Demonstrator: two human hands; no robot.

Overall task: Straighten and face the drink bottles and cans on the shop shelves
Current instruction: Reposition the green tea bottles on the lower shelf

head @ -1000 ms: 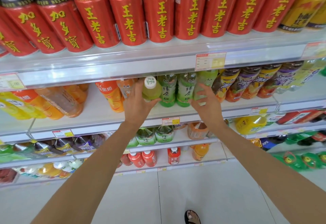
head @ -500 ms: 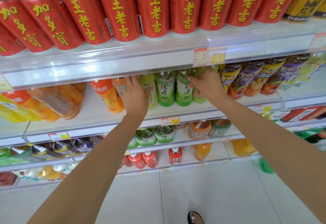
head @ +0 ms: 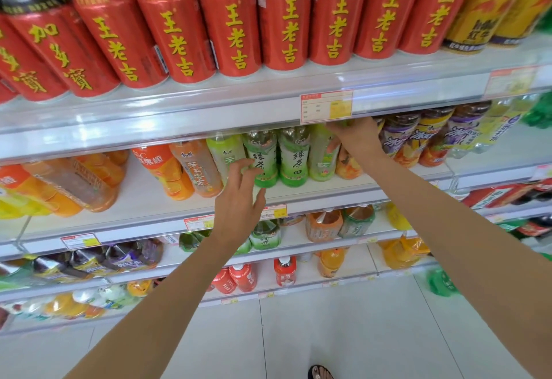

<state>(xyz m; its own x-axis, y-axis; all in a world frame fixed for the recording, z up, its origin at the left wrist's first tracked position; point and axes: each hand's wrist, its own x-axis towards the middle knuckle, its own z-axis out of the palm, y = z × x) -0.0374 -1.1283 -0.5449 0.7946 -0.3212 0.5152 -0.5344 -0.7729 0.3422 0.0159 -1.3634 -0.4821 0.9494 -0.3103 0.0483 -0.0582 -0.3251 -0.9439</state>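
Green tea bottles (head: 293,157) stand in a row on the second shelf (head: 328,196), under the upper shelf's edge. My right hand (head: 357,136) reaches in at the row's right end and grips the top of a pale green bottle (head: 322,154). My left hand (head: 239,202) hovers in front of the row with fingers spread and loose, holding nothing, just before a light green bottle (head: 225,151). Red cans (head: 230,20) line the top shelf.
Orange juice bottles (head: 162,169) stand left of the green row, some leaning. Purple-labelled bottles (head: 418,136) stand to the right. Yellow cans (head: 481,11) sit top right. Lower shelves hold more bottles (head: 265,234). A price tag (head: 326,107) hangs above my right hand.
My left hand has let go of the light green bottle and drawn back from the shelf, fingers spread. My right hand has moved up and right onto a bottle top.
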